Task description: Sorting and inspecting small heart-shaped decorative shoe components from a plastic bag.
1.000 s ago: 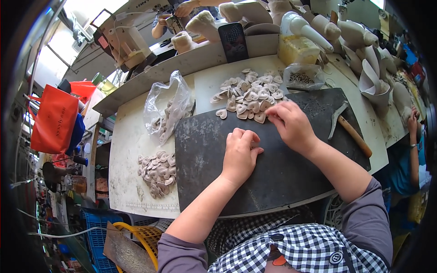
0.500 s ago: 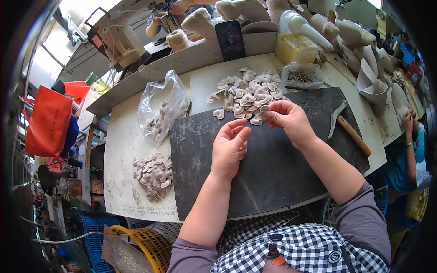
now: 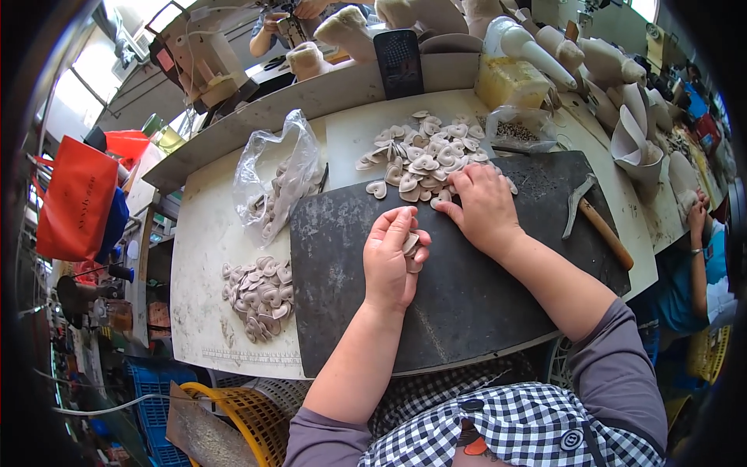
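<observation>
My left hand [image 3: 393,261] is closed over the black mat [image 3: 342,288]. A few beige heart-shaped patches [image 3: 412,247] show between its curled fingers; how many it holds is hidden. Thumb and fingers apart, my right hand [image 3: 489,210] rests at the near right edge of a loose pile of heart-shaped patches [image 3: 424,159]. Its fingertips touch the pile; whether a patch lies beneath them is hidden. One patch [image 3: 377,189] sits alone just left of this pile.
Left of the mat are another heap of hearts [image 3: 261,300] and a clear plastic bag [image 3: 268,171] of them. A hammer [image 3: 595,222] lies right. A bag of small metal bits [image 3: 517,131], a phone [image 3: 398,66] and a yellowish block [image 3: 512,82] stand behind.
My right hand has opened from a pinch and come down onto the pile's edge. My left hand has turned slightly and closed more, with patches now showing in its fingers.
</observation>
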